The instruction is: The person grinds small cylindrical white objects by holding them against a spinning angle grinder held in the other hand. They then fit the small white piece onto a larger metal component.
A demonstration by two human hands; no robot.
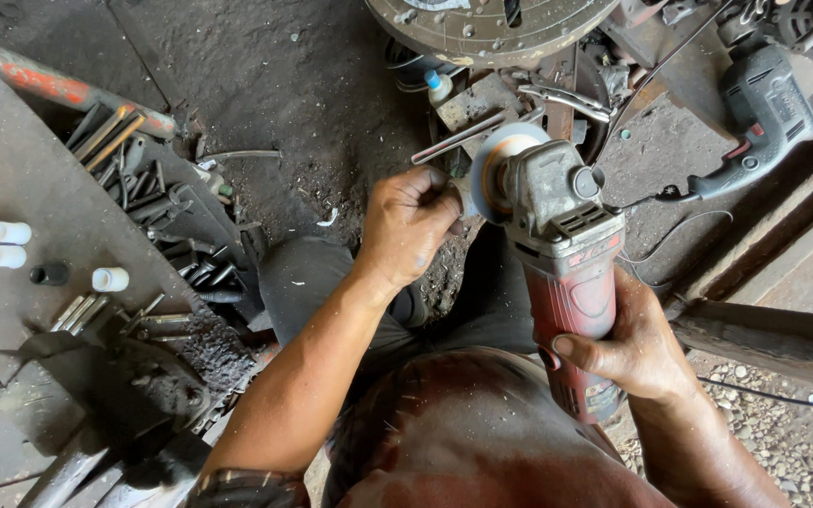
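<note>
Here the right hand [637, 343] is wrapped tight around the red body of an angle grinder [562, 254], fingers curled under the handle and the thumb laid across its top. The grinder points away from the person, its grey head and round disc [501, 169] just ahead of the left hand's knuckles. The left hand [408, 226] is closed into a loose fist at the disc's edge, fingertips pinched together beside it; whether they grip a small part there cannot be told, since the fist hides it.

Beyond the left fingers stands a small white bottle with a blue cap [438, 87], near a large round metal plate [486, 28]. Far to the right of the right hand lies a dark grey power drill [764, 118] with red trim, its cable running toward the grinder. Well left of the left hand, white plastic pipe fittings [0, 243] rest on a grimy metal bench [39, 188], with steel rods and bolts [124, 141] heaped along the bench's edge.
</note>
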